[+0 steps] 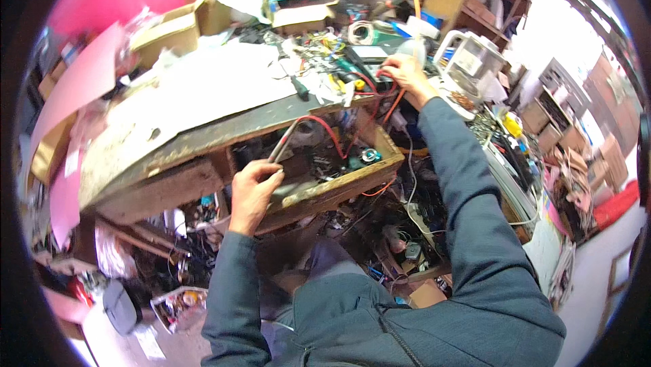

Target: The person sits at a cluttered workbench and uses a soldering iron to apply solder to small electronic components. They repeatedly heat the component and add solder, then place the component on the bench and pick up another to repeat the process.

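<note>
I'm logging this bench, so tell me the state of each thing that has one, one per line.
Wooden drawer: pulled open, full of parts.
Red wire: runs from the drawer up to the benchtop, held at both ends.
Left hand: closed on the wire's probe end over the drawer.
Right hand: resting on the benchtop, gripping red wire.
Cardboard box: flaps open.

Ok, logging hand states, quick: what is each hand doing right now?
Left hand: closed on a probe with a red lead, over the open wooden drawer.
Right hand: on red wires on the workbench; grip cannot be told.
</note>
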